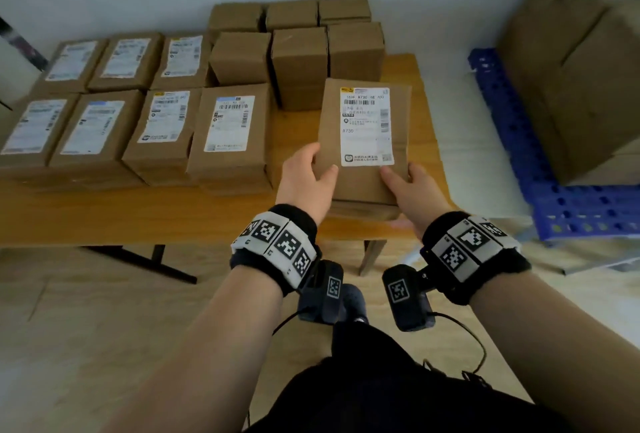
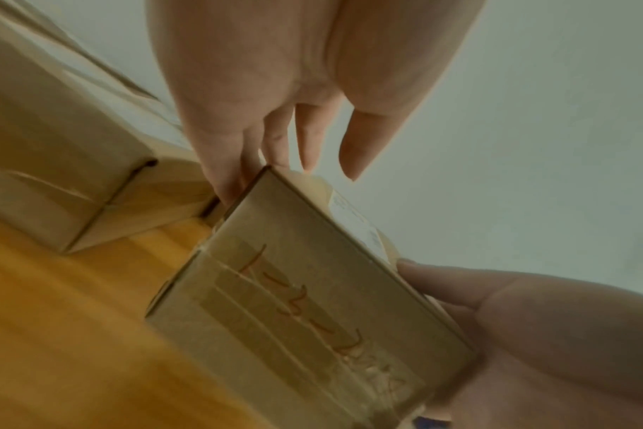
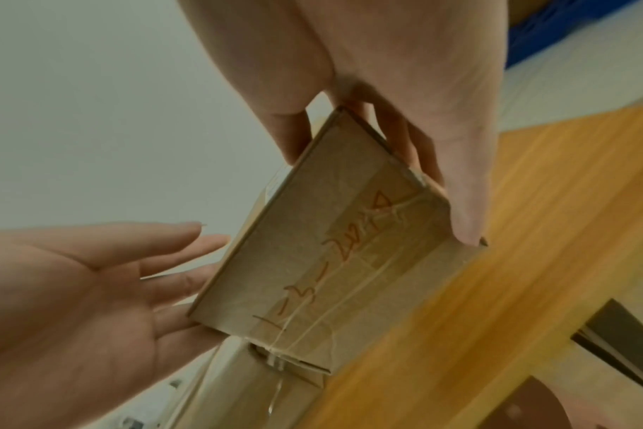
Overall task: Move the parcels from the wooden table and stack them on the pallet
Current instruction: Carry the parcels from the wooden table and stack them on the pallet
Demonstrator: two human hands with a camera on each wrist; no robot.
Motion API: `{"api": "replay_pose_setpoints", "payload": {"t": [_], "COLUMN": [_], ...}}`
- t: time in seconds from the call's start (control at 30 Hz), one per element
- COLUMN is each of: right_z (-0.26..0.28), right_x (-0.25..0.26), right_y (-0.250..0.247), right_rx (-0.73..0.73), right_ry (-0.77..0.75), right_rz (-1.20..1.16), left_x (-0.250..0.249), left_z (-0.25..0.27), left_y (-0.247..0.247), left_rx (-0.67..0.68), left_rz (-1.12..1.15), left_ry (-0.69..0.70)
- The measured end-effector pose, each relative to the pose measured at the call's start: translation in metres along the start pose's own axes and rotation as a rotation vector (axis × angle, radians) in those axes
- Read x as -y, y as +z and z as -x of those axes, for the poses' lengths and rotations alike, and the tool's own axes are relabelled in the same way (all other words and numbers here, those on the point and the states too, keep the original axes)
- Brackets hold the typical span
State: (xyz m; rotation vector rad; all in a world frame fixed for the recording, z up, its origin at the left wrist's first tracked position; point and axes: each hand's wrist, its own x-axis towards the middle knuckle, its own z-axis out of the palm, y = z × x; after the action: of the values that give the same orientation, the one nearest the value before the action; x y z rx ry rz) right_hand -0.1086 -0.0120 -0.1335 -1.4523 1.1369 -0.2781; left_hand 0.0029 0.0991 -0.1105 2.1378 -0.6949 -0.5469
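Note:
A brown parcel [image 1: 363, 141] with a white shipping label lies on top of another parcel at the right end of the wooden table [image 1: 138, 214]. My right hand [image 1: 407, 181] grips its near right corner, thumb on top and fingers down the side. My left hand [image 1: 311, 169] lies flat against its left side, fingers straight and thumb resting over the top edge. The right wrist view shows the parcel's taped end [image 3: 331, 246] with red handwriting, between my right hand [image 3: 404, 72] and my flat left hand [image 3: 74, 290]. The blue pallet [image 1: 512, 127] stands to the right.
Several labelled parcels [image 1: 228, 127] fill the table's left and middle in two rows. Plain brown boxes [image 1: 298, 61] are stacked behind the held parcel. A large cardboard box [image 1: 581, 68] sits on the pallet. Black table legs [image 1: 152, 259] stand below the front edge.

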Motion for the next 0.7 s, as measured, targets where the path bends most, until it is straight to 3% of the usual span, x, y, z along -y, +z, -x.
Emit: {"api": "replay_pose_setpoints", "payload": {"t": [0.2,0.43,0.7], "right_z": [0.058,0.091,0.086], "right_x": [0.018,0.031,0.018], "right_y": [-0.054,-0.131,-0.264], "right_rx": [-0.152,-0.292,-0.403], "right_ry": [-0.195,-0.334,-0.436], "right_rz": [-0.143,-0.314,-0.431], "left_x": [-0.050,-0.123,-0.223], "left_z": [0.031,0.059,0.074], "left_y": [0.011,0.039,0.133], "left_rx": [-0.060,-0.027,-0.015], "left_rz": [0.043,0.057,0.090], "left_ry": [0.146,0.477,0.637]}}
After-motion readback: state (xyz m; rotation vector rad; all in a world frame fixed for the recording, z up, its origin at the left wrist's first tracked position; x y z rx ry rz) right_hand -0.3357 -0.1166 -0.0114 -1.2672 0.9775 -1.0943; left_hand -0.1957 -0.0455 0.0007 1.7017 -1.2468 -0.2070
